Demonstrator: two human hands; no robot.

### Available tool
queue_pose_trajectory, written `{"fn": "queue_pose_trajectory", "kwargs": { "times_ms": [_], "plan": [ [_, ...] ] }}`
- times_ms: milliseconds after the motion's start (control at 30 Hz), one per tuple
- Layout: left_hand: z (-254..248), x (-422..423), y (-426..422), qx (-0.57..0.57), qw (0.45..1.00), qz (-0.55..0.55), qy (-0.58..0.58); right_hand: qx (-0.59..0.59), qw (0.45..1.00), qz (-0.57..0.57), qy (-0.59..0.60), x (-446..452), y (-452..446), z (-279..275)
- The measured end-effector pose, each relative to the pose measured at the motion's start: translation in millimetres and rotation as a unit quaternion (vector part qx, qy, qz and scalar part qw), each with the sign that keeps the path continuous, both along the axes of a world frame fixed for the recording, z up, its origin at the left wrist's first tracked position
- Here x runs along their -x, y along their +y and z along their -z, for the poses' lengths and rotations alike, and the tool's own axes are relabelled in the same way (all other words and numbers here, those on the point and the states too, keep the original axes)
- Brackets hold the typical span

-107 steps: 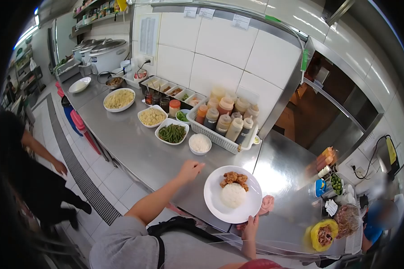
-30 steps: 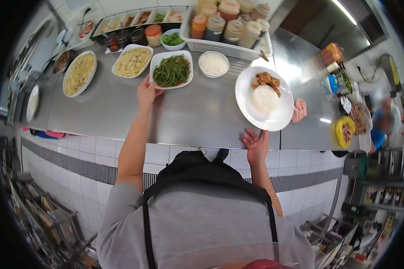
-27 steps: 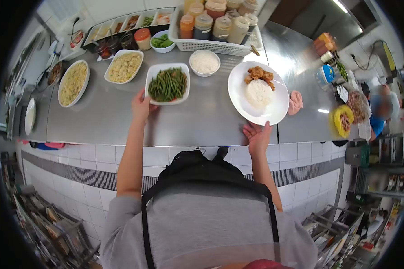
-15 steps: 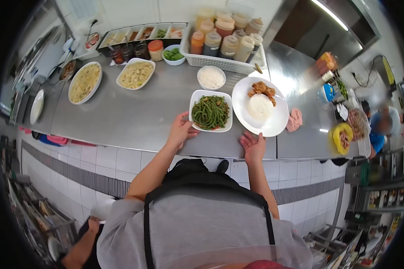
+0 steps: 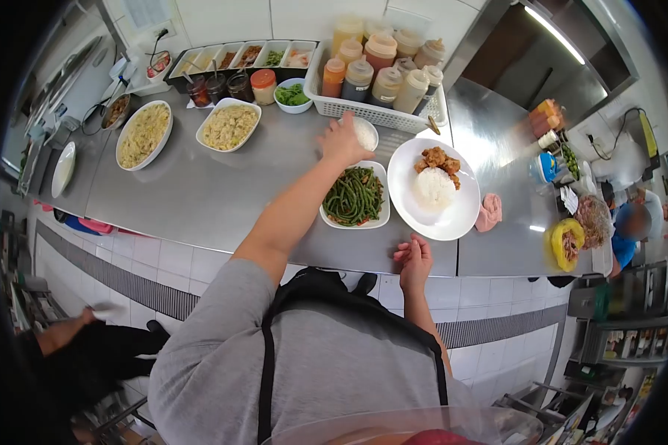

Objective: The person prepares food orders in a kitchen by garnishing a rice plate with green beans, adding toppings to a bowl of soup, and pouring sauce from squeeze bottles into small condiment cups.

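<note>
My left hand [image 5: 341, 142] reaches across the counter and is wrapped over the left side of a small white bowl of rice [image 5: 365, 134], covering part of it. Just below that hand is a white square dish of green beans [image 5: 354, 196]. Beside it on the right stands a large white plate [image 5: 412, 211] with a mound of rice [image 5: 433, 189] and brown fried pieces [image 5: 436, 160]. Near the counter's front edge, below the plate, my right hand [image 5: 414, 263] is empty, its fingers loosely bent and apart.
A white basket [image 5: 371, 111] of sauce bottles stands at the back, left of it a black topping tray [image 5: 243, 59] and a bowl of green leaves [image 5: 292, 96]. Two dishes of yellowish food [image 5: 228, 124] sit left. A pink cloth [image 5: 489, 213] lies right. Another person [image 5: 82, 348] is behind at lower left.
My left hand has left the green bean dish and moved up to the rice bowl. My right hand has drawn back from the plate's edge. The view has shifted slightly.
</note>
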State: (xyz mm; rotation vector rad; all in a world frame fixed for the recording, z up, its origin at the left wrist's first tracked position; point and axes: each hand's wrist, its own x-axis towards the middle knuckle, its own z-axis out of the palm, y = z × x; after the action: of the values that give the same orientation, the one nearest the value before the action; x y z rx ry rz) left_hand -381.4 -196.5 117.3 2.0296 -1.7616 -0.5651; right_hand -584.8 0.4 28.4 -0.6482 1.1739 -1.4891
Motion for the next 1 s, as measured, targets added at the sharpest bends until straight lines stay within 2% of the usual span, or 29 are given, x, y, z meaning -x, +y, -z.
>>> {"fn": "queue_pose_trajectory", "kwargs": {
  "times_ms": [100, 167, 200, 300, 400, 433, 567, 633, 667, 733, 800, 867, 933, 1000],
  "plan": [
    [0.3, -9.5, -2.5, 0.002, 1.000, -0.023, -0.016, 0.011, 1.000, 0.000, 0.028, -3.2, 1.7, 2.5],
    [5.3, -30.0, -0.7, 0.033, 0.999, -0.025, 0.032, 0.032, 0.988, -0.002, 0.154, -9.1, 5.6, -10.8],
    [6.1, -45.5, 1.6, 0.039, 0.998, -0.045, 0.035, 0.040, 0.987, -0.021, 0.157, -18.0, 0.8, -21.5],
    [10.1, -92.7, 33.8, 0.111, 0.989, -0.048, 0.086, 0.286, 0.908, -0.140, 0.271, -54.7, -23.3, -69.7],
    [22.6, -134.7, 80.0, 0.133, 0.984, -0.103, 0.065, 0.262, 0.913, -0.259, 0.179, -123.2, -95.6, -104.9],
    [23.2, -148.9, 98.7, 0.133, 0.983, -0.116, 0.046, 0.213, 0.913, -0.282, 0.205, -152.4, -123.6, -104.8],
    [9.3, -184.5, 164.0, 0.071, 0.977, -0.197, 0.031, 0.132, 0.832, -0.421, 0.338, -264.0, -246.3, -69.2],
    [12.5, -204.5, 182.6, 0.036, 0.972, -0.230, 0.033, -0.075, 0.886, -0.417, 0.191, -312.2, -269.6, -65.2],
    [14.4, -215.5, 189.5, 0.075, 0.964, -0.252, 0.033, -0.076, 0.885, -0.419, 0.190, -324.6, -272.6, -59.6],
    [16.2, -236.6, 194.2, 0.122, 0.955, -0.270, 0.030, -0.057, 0.829, -0.485, 0.272, -342.9, -286.3, -50.7],
    [20.9, -255.1, 193.7, 0.184, 0.927, -0.325, -0.026, -0.045, 0.855, -0.461, 0.231, -350.1, -287.6, -40.5],
    [20.7, -274.9, 185.2, 0.208, 0.926, -0.316, 0.012, -0.043, 0.843, -0.441, 0.305, -344.6, -284.7, -43.7],
    [16.8, -290.1, 172.1, 0.180, 0.933, -0.306, 0.053, -0.049, 0.835, -0.452, 0.309, -331.2, -283.2, -41.2],
    [24.7, -303.7, 153.0, 0.202, 0.934, -0.293, 0.030, -0.033, 0.792, -0.464, 0.396, -307.7, -270.7, -59.2]
  ]
}}
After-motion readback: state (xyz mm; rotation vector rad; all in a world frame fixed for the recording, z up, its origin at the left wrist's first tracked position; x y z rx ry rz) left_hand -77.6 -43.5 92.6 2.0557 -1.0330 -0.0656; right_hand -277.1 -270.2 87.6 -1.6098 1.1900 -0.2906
